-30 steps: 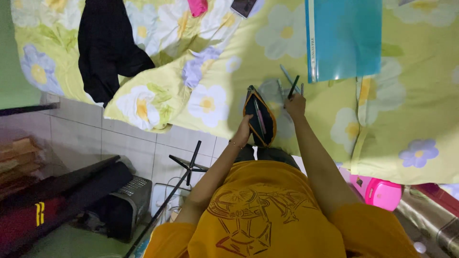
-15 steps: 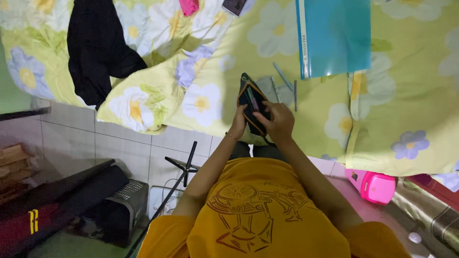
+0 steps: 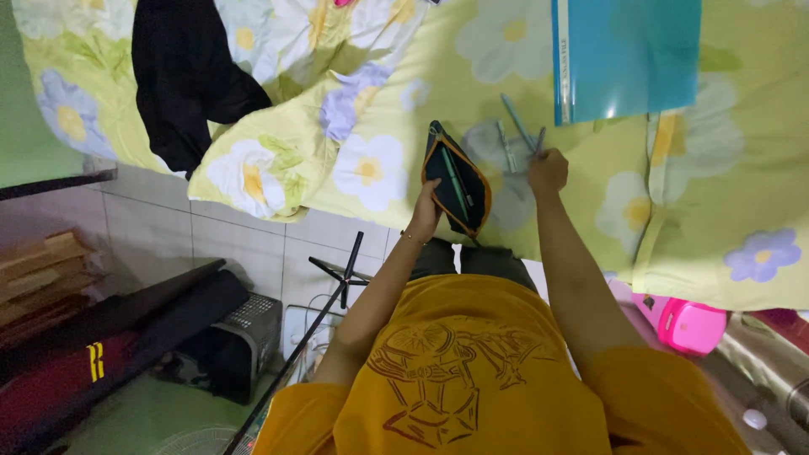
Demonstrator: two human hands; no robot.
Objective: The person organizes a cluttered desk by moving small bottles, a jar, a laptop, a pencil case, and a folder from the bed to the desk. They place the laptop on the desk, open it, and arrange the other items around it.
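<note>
The left hand holds the pouch by its near edge, fingers closed around it, and tilts it so that the open mouth faces up; in this way the pens already inside stay in, and the opening is free for more. The pouch rests with its far end on the bedsheet, close to the bed's near edge. The right hand reaches to the right of the pouch and closes on a dark pen; the fingers look pinched around its near end, though the grip is small in the picture. Just left of this pen lie two more pens, loose on the sheet, one grey and one light blue. Beyond them, at the far side, a blue folder lies flat, its near corner almost over the pens. A black cloth lies far left, well apart. Nothing stands between the pen and the pouch
</note>
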